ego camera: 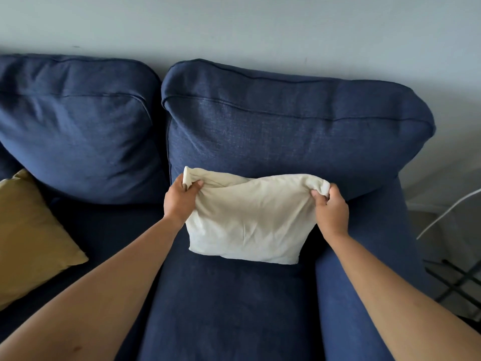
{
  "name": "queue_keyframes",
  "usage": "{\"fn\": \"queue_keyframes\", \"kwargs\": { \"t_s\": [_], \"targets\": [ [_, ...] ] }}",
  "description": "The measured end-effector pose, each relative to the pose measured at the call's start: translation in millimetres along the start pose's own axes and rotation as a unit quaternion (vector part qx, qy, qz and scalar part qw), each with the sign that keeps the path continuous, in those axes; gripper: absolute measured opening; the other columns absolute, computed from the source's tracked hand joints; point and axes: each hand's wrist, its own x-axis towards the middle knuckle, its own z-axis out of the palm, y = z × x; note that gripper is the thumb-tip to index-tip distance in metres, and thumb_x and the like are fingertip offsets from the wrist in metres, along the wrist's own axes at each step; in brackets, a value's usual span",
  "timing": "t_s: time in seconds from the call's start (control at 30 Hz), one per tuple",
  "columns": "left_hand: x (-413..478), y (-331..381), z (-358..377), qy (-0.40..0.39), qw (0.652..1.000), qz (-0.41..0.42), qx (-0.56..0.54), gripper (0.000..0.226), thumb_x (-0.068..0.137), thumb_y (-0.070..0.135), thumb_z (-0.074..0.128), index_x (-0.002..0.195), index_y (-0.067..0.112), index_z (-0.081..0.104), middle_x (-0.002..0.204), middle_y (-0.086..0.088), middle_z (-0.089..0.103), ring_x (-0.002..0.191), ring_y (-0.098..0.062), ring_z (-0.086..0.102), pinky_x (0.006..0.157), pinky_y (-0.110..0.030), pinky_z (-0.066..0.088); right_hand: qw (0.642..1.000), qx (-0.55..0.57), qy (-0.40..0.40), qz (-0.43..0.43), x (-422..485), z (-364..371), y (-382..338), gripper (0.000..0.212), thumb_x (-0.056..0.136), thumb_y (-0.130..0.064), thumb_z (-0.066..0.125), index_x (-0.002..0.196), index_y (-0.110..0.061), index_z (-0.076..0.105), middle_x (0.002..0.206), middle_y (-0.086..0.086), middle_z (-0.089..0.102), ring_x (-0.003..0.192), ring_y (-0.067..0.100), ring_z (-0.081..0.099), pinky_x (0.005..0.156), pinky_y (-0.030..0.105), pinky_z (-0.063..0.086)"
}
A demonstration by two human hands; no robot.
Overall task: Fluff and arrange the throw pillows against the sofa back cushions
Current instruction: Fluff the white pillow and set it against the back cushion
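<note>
A cream throw pillow [247, 222] stands on the blue sofa seat [229, 308], leaning against the right back cushion [286, 131]. My left hand [179, 201] pinches its top left corner. My right hand [330, 209] pinches its top right corner. The pillow's top edge sags between the two corners. A mustard yellow throw pillow [28, 235] lies on the left seat, below the left back cushion [75, 126].
The sofa's right armrest [369, 295] runs beside my right forearm. Beyond it stand a white curved rod [447, 209] and a dark metal frame [458, 282] on the floor. A pale wall [234, 27] rises behind the sofa.
</note>
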Motion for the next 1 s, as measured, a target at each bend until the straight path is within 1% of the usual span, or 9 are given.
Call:
{"fn": "queue_keyframes", "kwargs": {
  "t_s": [0.17, 0.27, 0.33, 0.47, 0.57, 0.63, 0.77, 0.9, 1.0],
  "targets": [
    [-1.9, -3.3, 1.4, 0.074, 0.997, -0.005, 0.005, 0.028, 0.081, 0.057, 0.071, 0.085, 0.031, 0.061, 0.084, 0.002, 0.070, 0.078, -0.015, 0.067, 0.070, -0.033, 0.055, 0.999, -0.031, 0.009, -0.019, 3.6, 5.5, -2.8, 0.023, 0.098, -0.031, 0.056, 0.090, -0.010, 0.050, 0.066, -0.006, 0.054, 0.070, 0.027, 0.057, 0.058, 0.035, 0.039],
    [-3.3, -6.9, 5.5, 0.069, 0.997, -0.019, 0.018, 0.027, 0.085, 0.053, 0.070, 0.088, 0.029, 0.059, 0.080, 0.005, 0.063, 0.076, -0.016, 0.064, 0.066, -0.032, 0.052, 1.000, -0.029, 0.001, -0.004, -2.5, 8.7, -0.1, 0.025, 0.098, -0.032, 0.054, 0.113, -0.012, 0.054, 0.084, -0.004, 0.064, 0.085, 0.027, 0.063, 0.068, 0.033, 0.043],
    [-3.9, -4.5, 5.9, 0.076, 0.997, -0.013, 0.019, 0.025, 0.086, 0.050, 0.069, 0.091, 0.029, 0.057, 0.080, 0.008, 0.060, 0.074, -0.013, 0.061, 0.063, -0.029, 0.048, 1.000, -0.021, 0.002, -0.004, -6.5, 10.5, -1.7, 0.037, 0.098, -0.032, 0.053, 0.133, -0.023, 0.048, 0.103, -0.003, 0.067, 0.093, 0.021, 0.064, 0.073, 0.032, 0.044],
    [-6.0, 3.3, 0.1, 0.075, 0.997, -0.004, 0.027, 0.028, 0.090, 0.043, 0.067, 0.113, 0.036, 0.054, 0.091, 0.013, 0.064, 0.084, -0.007, 0.063, 0.064, -0.025, 0.047, 1.000, -0.013, -0.001, -0.009, -10.3, 9.7, -6.2, 0.050, 0.097, -0.031, 0.052, 0.145, -0.032, 0.036, 0.124, 0.001, 0.066, 0.105, 0.023, 0.064, 0.080, 0.034, 0.048],
    [-10.0, 8.8, -10.3, 0.073, 0.997, -0.003, 0.036, 0.047, 0.092, 0.036, 0.066, 0.137, 0.034, 0.050, 0.099, 0.013, 0.064, 0.086, -0.003, 0.061, 0.067, -0.023, 0.047, 1.000, -0.011, 0.007, -0.014, -13.0, 7.2, -11.4, 0.054, 0.097, -0.028, 0.054, 0.147, -0.029, 0.035, 0.138, 0.002, 0.057, 0.119, 0.025, 0.058, 0.090, 0.038, 0.048],
    [-13.7, 14.1, -20.8, 0.071, 0.997, 0.006, 0.037, 0.048, 0.093, 0.033, 0.065, 0.139, 0.035, 0.050, 0.106, 0.014, 0.066, 0.092, 0.000, 0.062, 0.069, -0.020, 0.046, 0.997, -0.047, 0.034, -0.050, -15.3, 8.6, -19.6, 0.054, 0.096, -0.024, 0.057, 0.146, -0.022, 0.039, 0.142, 0.008, 0.050, 0.125, 0.028, 0.052, 0.098, 0.047, 0.044],
    [-22.6, 26.4, -51.3, 0.065, 0.996, 0.019, 0.065, 0.047, 0.092, 0.033, 0.064, 0.138, 0.037, 0.052, 0.116, 0.012, 0.067, 0.100, -0.005, 0.064, 0.070, -0.018, 0.041, 0.975, -0.168, 0.075, -0.128, -25.0, 19.1, -51.4, 0.053, 0.087, -0.013, 0.064, 0.138, -0.016, 0.051, 0.145, 0.017, 0.044, 0.131, 0.036, 0.043, 0.100, 0.055, 0.031],
    [-31.1, 28.7, -94.1, 0.068, 0.994, 0.024, 0.086, 0.045, 0.095, 0.034, 0.064, 0.138, 0.036, 0.054, 0.128, 0.008, 0.063, 0.115, -0.010, 0.060, 0.085, -0.025, 0.042, 0.962, -0.202, 0.020, -0.183, -50.4, 44.1, -89.3, 0.047, 0.086, -0.010, 0.063, 0.132, -0.016, 0.057, 0.149, 0.016, 0.040, 0.135, 0.036, 0.040, 0.105, 0.053, 0.027],
    [-37.2, 18.5, -140.2, 0.073, 0.993, 0.023, 0.094, 0.041, 0.096, 0.033, 0.063, 0.136, 0.036, 0.056, 0.130, 0.007, 0.060, 0.116, -0.009, 0.059, 0.085, -0.024, 0.041, 0.957, -0.206, -0.038, -0.201, -80.8, 79.8, -125.5, 0.043, 0.087, -0.009, 0.060, 0.130, -0.015, 0.060, 0.145, 0.015, 0.044, 0.133, 0.035, 0.041, 0.103, 0.050, 0.030]
  ]
}}
